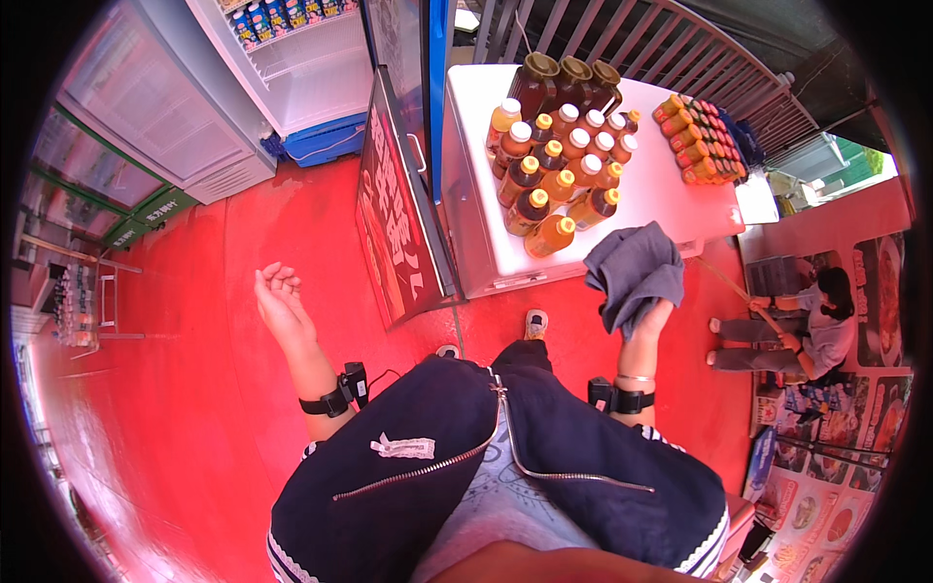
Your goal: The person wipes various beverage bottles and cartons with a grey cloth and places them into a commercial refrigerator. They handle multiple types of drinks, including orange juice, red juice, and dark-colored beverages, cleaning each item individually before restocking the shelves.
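Note:
My right hand (651,321) holds a crumpled grey cloth (634,273) beside the front edge of a white chest freezer (641,211). The cloth covers most of its fingers. My left hand (280,295) hangs over the red floor on the left, palm up with fingers loosely curled and nothing in it. On the freezer top stand several juice and tea bottles (550,237) with yellow or white caps. Three dark lidded pitchers (539,80) are behind them. A block of orange-and-red cans (696,142) sits toward the freezer's right end.
An upright fridge (313,73) has its door (401,211) swung out between me and the freezer's left side. Milk cartons (284,18) line its upper shelf. Other glass-door coolers (157,95) stand left. At right, a person (809,321) holds a long pole near a wall with food posters (878,306).

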`<state>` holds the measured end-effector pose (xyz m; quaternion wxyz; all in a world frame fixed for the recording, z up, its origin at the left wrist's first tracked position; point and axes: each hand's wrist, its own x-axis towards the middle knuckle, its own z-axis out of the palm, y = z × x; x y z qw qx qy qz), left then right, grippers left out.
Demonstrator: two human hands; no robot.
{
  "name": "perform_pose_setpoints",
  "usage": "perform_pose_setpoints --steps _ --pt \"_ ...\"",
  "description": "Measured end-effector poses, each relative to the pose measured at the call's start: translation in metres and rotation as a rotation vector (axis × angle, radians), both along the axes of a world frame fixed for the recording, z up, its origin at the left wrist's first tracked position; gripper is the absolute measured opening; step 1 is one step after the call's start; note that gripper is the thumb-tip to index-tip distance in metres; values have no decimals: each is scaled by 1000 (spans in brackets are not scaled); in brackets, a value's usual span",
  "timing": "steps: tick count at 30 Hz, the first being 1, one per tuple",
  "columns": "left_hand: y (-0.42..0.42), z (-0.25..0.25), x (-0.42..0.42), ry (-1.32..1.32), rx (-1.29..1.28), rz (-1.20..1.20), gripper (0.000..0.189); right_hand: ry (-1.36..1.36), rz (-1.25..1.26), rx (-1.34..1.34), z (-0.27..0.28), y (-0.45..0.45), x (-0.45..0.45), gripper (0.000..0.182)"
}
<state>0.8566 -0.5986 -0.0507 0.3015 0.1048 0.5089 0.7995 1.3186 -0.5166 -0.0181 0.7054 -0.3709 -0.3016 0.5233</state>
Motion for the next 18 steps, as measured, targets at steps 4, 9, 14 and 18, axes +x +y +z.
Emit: perform_pose_setpoints --steps 4,9,14,18 --pt "-1 1 22 18 -27 128 34 25 92 -10 -6 45 21 55" --pt "25 7 78 43 -22 224 34 47 160 53 -15 108 82 52" --pt "74 17 159 103 -38 237 34 25 147 -22 -10 164 149 50" --pt "115 23 227 175 -81 204 34 -72 130 -4 -1 208 192 50"
